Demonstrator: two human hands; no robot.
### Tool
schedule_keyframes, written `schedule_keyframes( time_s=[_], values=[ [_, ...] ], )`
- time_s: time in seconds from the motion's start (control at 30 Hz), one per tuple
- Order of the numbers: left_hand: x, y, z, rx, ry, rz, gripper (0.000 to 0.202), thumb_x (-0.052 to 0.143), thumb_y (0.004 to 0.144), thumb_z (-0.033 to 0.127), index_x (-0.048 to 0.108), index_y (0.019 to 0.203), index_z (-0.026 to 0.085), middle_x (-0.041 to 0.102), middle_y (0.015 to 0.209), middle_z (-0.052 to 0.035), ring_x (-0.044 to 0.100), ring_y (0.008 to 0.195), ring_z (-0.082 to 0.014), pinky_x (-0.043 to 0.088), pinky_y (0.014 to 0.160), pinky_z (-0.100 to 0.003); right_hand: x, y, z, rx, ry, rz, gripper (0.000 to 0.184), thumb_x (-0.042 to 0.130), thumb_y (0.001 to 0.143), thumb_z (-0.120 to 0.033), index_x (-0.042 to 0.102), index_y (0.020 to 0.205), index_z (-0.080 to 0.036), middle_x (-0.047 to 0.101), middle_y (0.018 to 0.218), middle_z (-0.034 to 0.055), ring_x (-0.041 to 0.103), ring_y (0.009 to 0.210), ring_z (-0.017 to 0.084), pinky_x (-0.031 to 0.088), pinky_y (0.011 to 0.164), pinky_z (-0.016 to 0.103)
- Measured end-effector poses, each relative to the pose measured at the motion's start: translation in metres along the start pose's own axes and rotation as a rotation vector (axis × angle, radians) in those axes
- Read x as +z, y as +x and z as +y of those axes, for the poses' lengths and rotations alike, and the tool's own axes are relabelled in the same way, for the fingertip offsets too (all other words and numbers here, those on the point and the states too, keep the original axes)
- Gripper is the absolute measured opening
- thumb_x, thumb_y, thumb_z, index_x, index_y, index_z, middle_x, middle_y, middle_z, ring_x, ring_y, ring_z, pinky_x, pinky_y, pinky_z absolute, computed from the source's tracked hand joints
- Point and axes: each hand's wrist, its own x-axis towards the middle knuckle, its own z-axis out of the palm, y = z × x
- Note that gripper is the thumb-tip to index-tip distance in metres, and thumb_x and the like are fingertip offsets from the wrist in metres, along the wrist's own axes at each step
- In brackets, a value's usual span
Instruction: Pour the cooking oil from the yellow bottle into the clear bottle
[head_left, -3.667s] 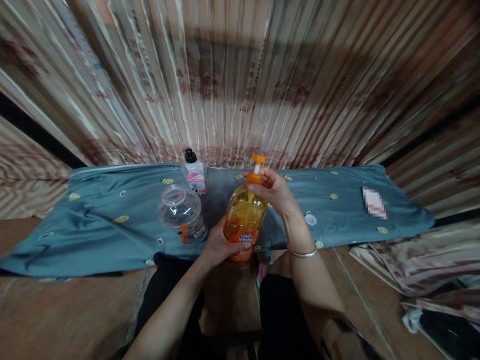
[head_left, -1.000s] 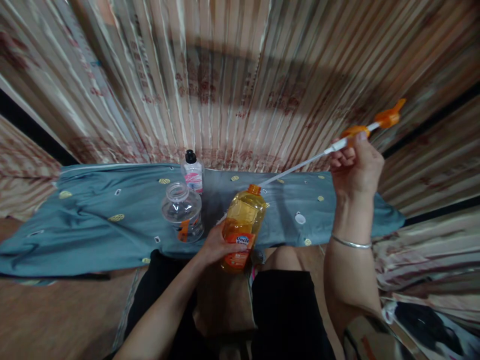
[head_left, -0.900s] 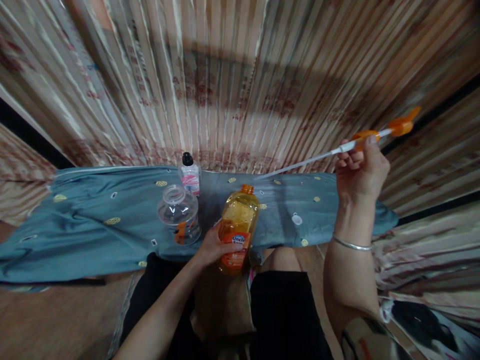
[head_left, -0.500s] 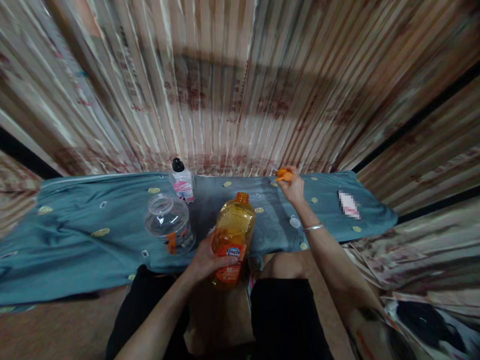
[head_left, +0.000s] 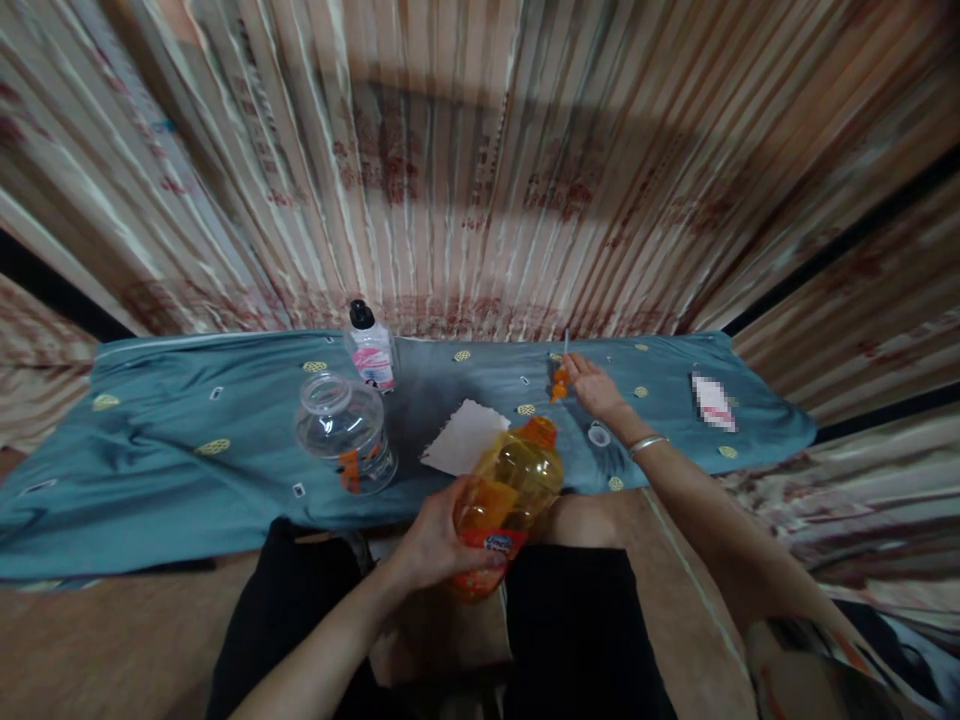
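A translucent orange bottle (head_left: 517,490) with amber contents is gripped by my left hand (head_left: 439,535) above my lap. It leans to the right, its uncapped-looking neck at upper right. My right hand (head_left: 596,388) lies low over the far part of the cloth, fingers stretched out flat. Against its fingertips are small orange plastic pieces (head_left: 559,385), perhaps a cap; the thumb is hidden. A thin pale stick (head_left: 567,342) pokes out just beyond those fingers. Behind the bottle lies a ragged-edged white sheet (head_left: 463,437), partly covered by it.
A clear wide-mouthed jar (head_left: 343,435) stands left, with a black-capped bottle (head_left: 373,355) behind it. One small white ring-like lid (head_left: 599,434) lies below my right hand. A blurred white packet (head_left: 712,402) sits far right on the teal cloth (head_left: 157,450). Curtains (head_left: 450,200) hang behind.
The orange bottle has gone from nearly upright to tilted right, uncovering the white sheet. My right hand has lowered to the cloth with the orange pieces, and its fingers have straightened.
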Motion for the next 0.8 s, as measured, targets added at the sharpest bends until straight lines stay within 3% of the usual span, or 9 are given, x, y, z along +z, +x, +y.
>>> schedule_keyframes(
  time_s=[0.07, 0.13, 0.23, 0.3, 0.4, 0.47, 0.53, 0.63, 0.8],
  values=[
    [0.013, -0.004, -0.003, -0.015, -0.072, -0.073, 0.095, 0.115, 0.057, 0.046, 0.076, 0.139, 0.018, 0.090, 0.138, -0.0165, 0.085, 0.133, -0.0424, 0.065, 0.121, -0.055, -0.006, -0.006, -0.007, -0.006, 0.055, 0.081, 0.070, 0.050, 0.107, -0.005, 0.054, 0.177, 0.000, 0.064, 0.177, 0.0362, 0.069, 0.163, 0.043, 0.059, 0.134, 0.055],
    [0.022, -0.005, -0.006, -0.019, -0.099, -0.097, 0.098, 0.116, 0.057, 0.048, 0.075, 0.141, 0.018, 0.089, 0.142, -0.0167, 0.083, 0.136, -0.0421, 0.063, 0.125, -0.054, -0.008, -0.013, -0.028, -0.039, 0.192, 0.112, 0.071, 0.053, 0.109, -0.010, 0.051, 0.180, -0.001, 0.069, 0.173, 0.0336, 0.070, 0.162, 0.041, 0.057, 0.136, 0.054],
    [0.026, -0.003, -0.008, -0.037, -0.077, -0.098, 0.093, 0.115, 0.057, 0.042, 0.075, 0.137, 0.019, 0.088, 0.140, -0.0156, 0.083, 0.137, -0.0417, 0.061, 0.127, -0.054, -0.004, -0.020, -0.081, -0.143, 0.435, -0.020, 0.066, 0.058, 0.115, -0.023, 0.055, 0.180, -0.010, 0.080, 0.163, 0.0259, 0.079, 0.150, 0.038, 0.062, 0.131, 0.053],
    [0.026, -0.002, -0.010, -0.046, -0.046, -0.084, 0.089, 0.115, 0.056, 0.040, 0.075, 0.132, 0.019, 0.089, 0.139, -0.0154, 0.082, 0.136, -0.0422, 0.061, 0.127, -0.055, 0.001, -0.021, -0.117, -0.185, 0.526, -0.089, 0.070, 0.072, 0.113, -0.031, 0.057, 0.178, -0.011, 0.071, 0.175, 0.0258, 0.072, 0.162, 0.038, 0.057, 0.137, 0.052],
    [0.025, -0.004, -0.013, -0.031, -0.014, -0.075, 0.088, 0.114, 0.057, 0.043, 0.075, 0.131, 0.019, 0.089, 0.136, -0.0151, 0.083, 0.133, -0.0425, 0.062, 0.124, -0.057, 0.006, -0.020, -0.153, -0.121, 0.579, -0.144, 0.080, 0.090, 0.102, -0.031, 0.061, 0.175, -0.016, 0.073, 0.173, 0.0244, 0.071, 0.162, 0.039, 0.058, 0.135, 0.051],
    [0.024, -0.006, -0.015, -0.032, 0.008, -0.063, 0.087, 0.114, 0.057, 0.043, 0.075, 0.131, 0.019, 0.089, 0.136, -0.0148, 0.083, 0.132, -0.0423, 0.063, 0.123, -0.057, 0.007, -0.019, -0.164, -0.053, 0.594, -0.162, 0.068, 0.093, 0.099, -0.027, 0.072, 0.163, -0.019, 0.083, 0.157, 0.0219, 0.080, 0.147, 0.039, 0.063, 0.123, 0.045],
    [0.022, -0.009, -0.016, -0.046, 0.028, -0.046, 0.085, 0.114, 0.058, 0.042, 0.075, 0.130, 0.020, 0.089, 0.136, -0.0146, 0.083, 0.131, -0.0419, 0.063, 0.122, -0.056, 0.007, -0.020, -0.167, -0.021, 0.606, -0.177, 0.040, 0.090, 0.102, -0.025, 0.084, 0.142, -0.022, 0.092, 0.134, 0.0169, 0.086, 0.130, 0.037, 0.065, 0.110, 0.039],
    [0.016, -0.012, -0.014, -0.035, 0.064, -0.024, 0.085, 0.113, 0.059, 0.045, 0.075, 0.131, 0.019, 0.088, 0.136, -0.0146, 0.082, 0.131, -0.0416, 0.062, 0.122, -0.056, 0.007, -0.019, -0.168, -0.012, 0.635, -0.167, 0.011, 0.083, 0.108, -0.024, 0.089, 0.117, -0.025, 0.094, 0.117, 0.0107, 0.088, 0.115, 0.032, 0.063, 0.100, 0.034],
    [0.009, -0.013, -0.006, 0.007, 0.136, 0.001, 0.085, 0.112, 0.062, 0.045, 0.076, 0.134, 0.019, 0.089, 0.136, -0.0130, 0.083, 0.131, -0.0407, 0.063, 0.123, -0.055, 0.010, -0.010, -0.161, 0.112, 0.707, -0.104, 0.022, 0.070, 0.116, -0.029, 0.088, 0.123, -0.019, 0.093, 0.116, 0.0118, 0.088, 0.109, 0.030, 0.064, 0.092, 0.032]
  ],
)
